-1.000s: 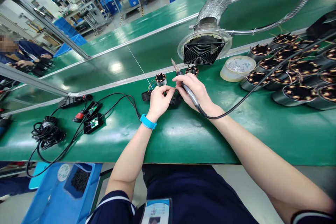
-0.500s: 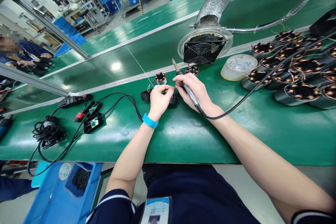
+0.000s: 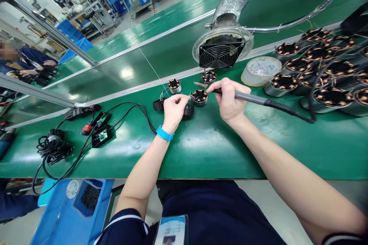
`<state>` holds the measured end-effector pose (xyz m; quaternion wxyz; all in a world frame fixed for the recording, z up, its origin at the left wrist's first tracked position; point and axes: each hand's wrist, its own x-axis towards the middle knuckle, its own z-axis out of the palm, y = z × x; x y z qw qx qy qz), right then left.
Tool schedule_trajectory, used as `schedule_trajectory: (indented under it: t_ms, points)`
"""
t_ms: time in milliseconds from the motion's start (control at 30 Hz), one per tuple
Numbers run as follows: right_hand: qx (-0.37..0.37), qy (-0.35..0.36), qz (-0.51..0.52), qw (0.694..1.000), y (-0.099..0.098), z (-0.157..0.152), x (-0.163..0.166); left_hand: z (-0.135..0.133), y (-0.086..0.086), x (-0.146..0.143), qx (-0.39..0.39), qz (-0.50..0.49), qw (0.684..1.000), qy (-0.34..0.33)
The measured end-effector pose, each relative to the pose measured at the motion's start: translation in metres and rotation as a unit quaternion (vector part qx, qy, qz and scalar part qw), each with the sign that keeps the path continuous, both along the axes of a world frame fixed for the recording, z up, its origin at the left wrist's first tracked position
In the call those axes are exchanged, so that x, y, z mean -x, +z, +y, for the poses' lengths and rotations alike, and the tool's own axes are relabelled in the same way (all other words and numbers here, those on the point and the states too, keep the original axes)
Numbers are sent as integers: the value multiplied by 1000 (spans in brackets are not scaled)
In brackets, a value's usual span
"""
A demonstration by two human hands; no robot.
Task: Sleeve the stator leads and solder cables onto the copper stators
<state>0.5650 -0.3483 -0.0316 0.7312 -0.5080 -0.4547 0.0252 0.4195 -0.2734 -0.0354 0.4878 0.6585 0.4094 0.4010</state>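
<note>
The grey-handled soldering iron [image 3: 250, 98] pointed leftward, its slim tip near a small round stator [image 3: 200, 98]. That stator sat upright on the green surface [image 3: 218, 145], copper windings ringing its black, open top. Thin coloured wires [image 3: 190, 94] showed just beside its left edge.

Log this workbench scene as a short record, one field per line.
Left grip: pinching thin coloured wires beside a round copper-wound metal stator
Right grip: holding a grey pen-shaped soldering iron, tip pointing left
Behind: square black fan on a silver foil duct
Right side: grouped copper-wound metal cylinders
Left side: coiled black cable
Surface: glossy green bench
</note>
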Motion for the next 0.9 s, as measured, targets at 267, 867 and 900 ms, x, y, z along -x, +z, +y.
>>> schedule_trajectory:
  t_ms: [267, 867, 900]
  points:
    - [-21, 44, 12, 999, -3, -7, -1, 1, -1, -3, -7, 2, 1000, 0]
    - [-20, 55, -21, 998, 1, -7, 0, 1, -1, -4, -22, 11, 1000, -7]
    - [-21, 50, -18, 998, 1, -7, 0, 1, -1, -4, -22, 12, 1000, -7]
